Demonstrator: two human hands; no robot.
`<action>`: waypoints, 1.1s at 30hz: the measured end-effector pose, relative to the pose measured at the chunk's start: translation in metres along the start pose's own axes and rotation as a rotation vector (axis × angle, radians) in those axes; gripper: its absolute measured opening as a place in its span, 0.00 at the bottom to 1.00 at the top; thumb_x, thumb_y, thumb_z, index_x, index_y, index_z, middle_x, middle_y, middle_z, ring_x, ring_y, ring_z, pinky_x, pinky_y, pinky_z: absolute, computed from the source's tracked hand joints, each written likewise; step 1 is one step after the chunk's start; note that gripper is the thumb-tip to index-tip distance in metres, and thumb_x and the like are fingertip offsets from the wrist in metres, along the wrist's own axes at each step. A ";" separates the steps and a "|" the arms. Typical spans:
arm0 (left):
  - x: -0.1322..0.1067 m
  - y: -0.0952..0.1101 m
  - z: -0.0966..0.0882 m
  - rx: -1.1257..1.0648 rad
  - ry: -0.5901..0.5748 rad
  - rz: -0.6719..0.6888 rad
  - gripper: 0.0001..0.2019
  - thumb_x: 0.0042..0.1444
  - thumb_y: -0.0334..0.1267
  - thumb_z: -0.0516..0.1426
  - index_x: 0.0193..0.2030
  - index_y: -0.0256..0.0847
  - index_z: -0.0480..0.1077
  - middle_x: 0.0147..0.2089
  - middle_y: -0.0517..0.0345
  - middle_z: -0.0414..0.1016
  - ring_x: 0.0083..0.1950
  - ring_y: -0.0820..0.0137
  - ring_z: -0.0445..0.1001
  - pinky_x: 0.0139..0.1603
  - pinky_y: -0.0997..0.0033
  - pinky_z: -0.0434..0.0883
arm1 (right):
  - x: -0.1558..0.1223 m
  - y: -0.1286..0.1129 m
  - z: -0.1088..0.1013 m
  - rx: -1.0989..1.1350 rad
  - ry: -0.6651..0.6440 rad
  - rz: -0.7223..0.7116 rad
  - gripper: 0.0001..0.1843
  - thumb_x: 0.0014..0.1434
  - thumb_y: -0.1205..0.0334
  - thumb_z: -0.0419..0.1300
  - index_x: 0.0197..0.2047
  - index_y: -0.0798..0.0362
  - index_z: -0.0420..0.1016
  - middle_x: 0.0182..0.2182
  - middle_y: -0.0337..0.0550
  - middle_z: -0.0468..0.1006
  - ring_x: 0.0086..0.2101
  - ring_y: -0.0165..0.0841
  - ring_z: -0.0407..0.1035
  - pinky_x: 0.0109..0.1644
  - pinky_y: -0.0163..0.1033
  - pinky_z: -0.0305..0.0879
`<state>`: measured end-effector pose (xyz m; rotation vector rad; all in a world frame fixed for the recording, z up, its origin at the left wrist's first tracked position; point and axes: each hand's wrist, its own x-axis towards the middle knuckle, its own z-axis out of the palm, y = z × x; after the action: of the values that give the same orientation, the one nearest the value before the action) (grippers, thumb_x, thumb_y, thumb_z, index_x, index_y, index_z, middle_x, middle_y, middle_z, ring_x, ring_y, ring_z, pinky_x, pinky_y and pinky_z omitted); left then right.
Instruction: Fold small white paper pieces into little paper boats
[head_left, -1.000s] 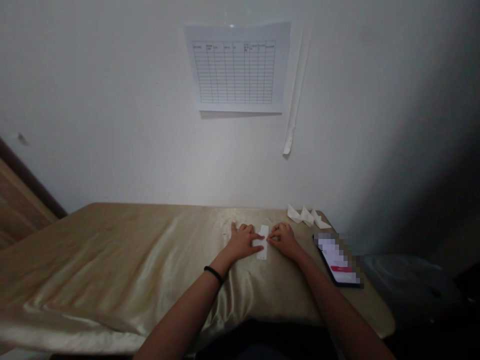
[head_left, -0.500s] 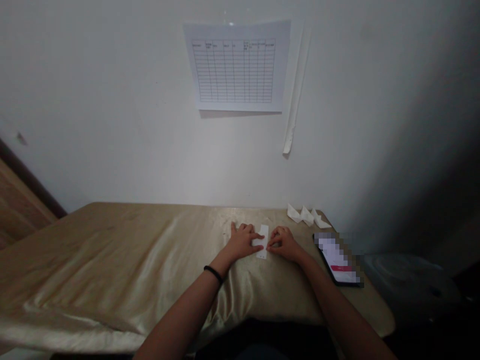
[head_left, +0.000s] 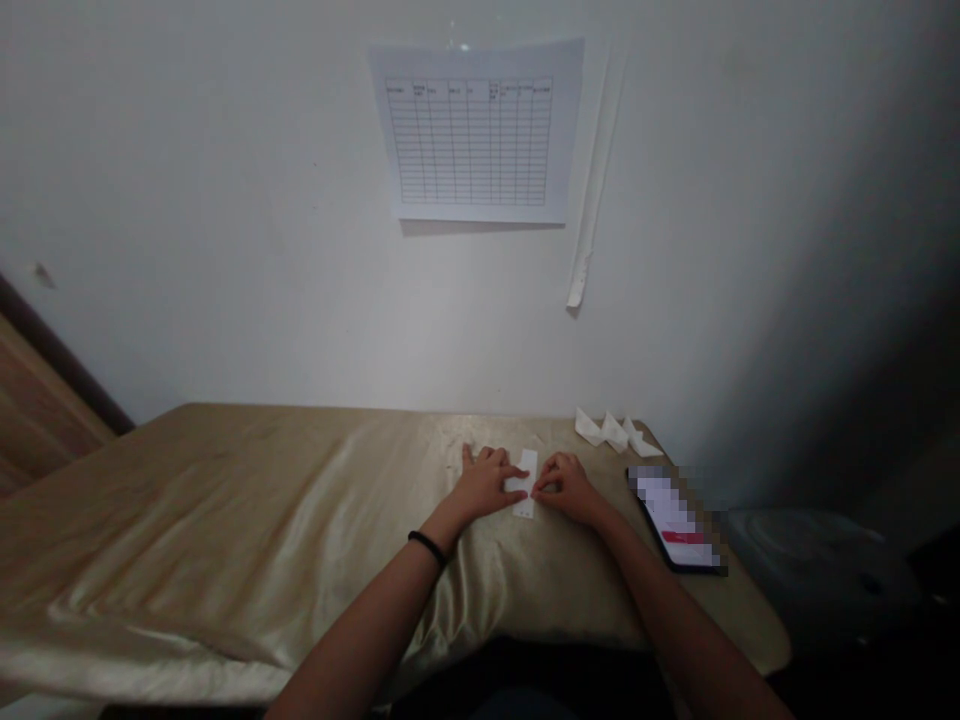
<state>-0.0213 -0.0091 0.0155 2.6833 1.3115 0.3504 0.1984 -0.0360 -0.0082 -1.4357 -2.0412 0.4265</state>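
A small folded piece of white paper (head_left: 528,462) lies on the cloth-covered table, its long side pointing away from me. My left hand (head_left: 484,485) rests at its left edge with fingers apart, thumb and index fingertip pressing on the paper. From the right side, my right hand (head_left: 564,486) is closed, its thumb and fingertips pinched together at the paper's right edge. The fingertips cover part of that edge. Three white folded paper boats (head_left: 615,432) stand in a row at the back right of the table.
A phone (head_left: 675,520) with a lit, blurred screen lies right of my right hand. Shiny gold cloth (head_left: 247,540) with wrinkles covers the table. A printed table sheet (head_left: 472,140) hangs on the wall behind, beside a white strip (head_left: 589,220). A dark grey object (head_left: 817,560) stands beyond the right edge.
My right fingertips have shifted very slightly left along the paper's right edge. My left hand and the paper stay where they were.
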 end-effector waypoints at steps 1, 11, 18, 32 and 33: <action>0.000 0.000 0.000 0.004 0.001 -0.002 0.21 0.58 0.57 0.61 0.57 0.61 0.75 0.54 0.53 0.71 0.62 0.51 0.63 0.65 0.21 0.40 | -0.001 0.000 0.000 0.010 -0.012 -0.005 0.02 0.52 0.59 0.71 0.31 0.45 0.85 0.41 0.43 0.75 0.48 0.39 0.65 0.60 0.47 0.58; 0.000 0.001 0.001 0.023 0.002 -0.025 0.21 0.57 0.57 0.62 0.57 0.62 0.75 0.55 0.54 0.70 0.61 0.51 0.63 0.66 0.23 0.39 | -0.011 -0.008 -0.005 0.084 -0.095 -0.018 0.02 0.49 0.61 0.72 0.30 0.44 0.85 0.42 0.42 0.74 0.50 0.39 0.64 0.61 0.46 0.59; -0.001 0.001 -0.001 0.007 0.005 -0.009 0.21 0.58 0.58 0.61 0.57 0.61 0.75 0.54 0.53 0.70 0.61 0.51 0.64 0.65 0.21 0.41 | -0.007 -0.006 0.001 0.070 0.024 0.038 0.02 0.52 0.63 0.70 0.31 0.46 0.85 0.40 0.43 0.72 0.48 0.38 0.65 0.58 0.44 0.61; 0.000 -0.001 0.002 0.015 0.018 0.001 0.21 0.58 0.58 0.61 0.56 0.61 0.75 0.54 0.53 0.71 0.61 0.52 0.65 0.65 0.21 0.41 | -0.011 -0.008 -0.008 0.125 -0.180 -0.025 0.04 0.47 0.61 0.73 0.31 0.45 0.85 0.43 0.43 0.74 0.51 0.40 0.63 0.62 0.48 0.57; 0.000 -0.001 0.002 0.018 0.018 0.000 0.21 0.58 0.58 0.61 0.56 0.61 0.75 0.54 0.53 0.71 0.61 0.52 0.65 0.65 0.21 0.41 | -0.011 -0.008 -0.008 0.129 -0.163 -0.026 0.04 0.48 0.61 0.73 0.30 0.46 0.85 0.42 0.43 0.74 0.50 0.40 0.63 0.62 0.48 0.57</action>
<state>-0.0214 -0.0085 0.0134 2.7012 1.3250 0.3650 0.1998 -0.0498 -0.0007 -1.3336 -2.1150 0.6705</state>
